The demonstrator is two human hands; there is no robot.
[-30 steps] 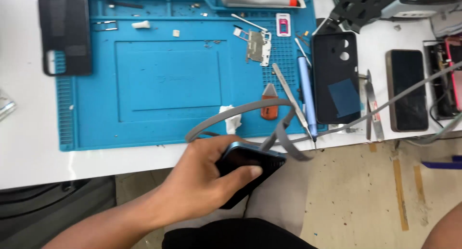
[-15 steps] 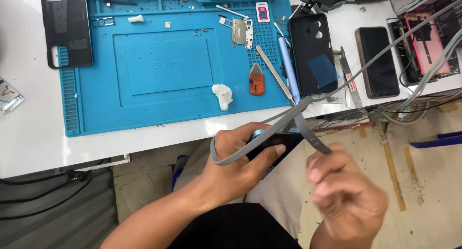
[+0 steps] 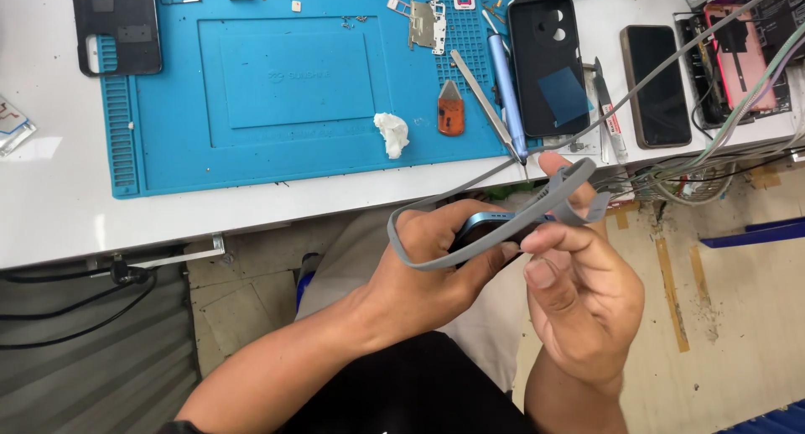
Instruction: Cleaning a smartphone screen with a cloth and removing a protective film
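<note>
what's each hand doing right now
Left hand: closed around a blue phone.
Right hand: pinching the grey strap looped over the phone.

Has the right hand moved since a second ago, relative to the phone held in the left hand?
Yes. The right hand, out of view then, now pinches the grey band beside the phone.

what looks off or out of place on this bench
A crumpled white wad lies on the blue mat among tiny loose screws. Cables hang tangled off the table's right edge. Below, the left hand holds a blue phone; the right hand pinches the grey band looped around it.
</note>
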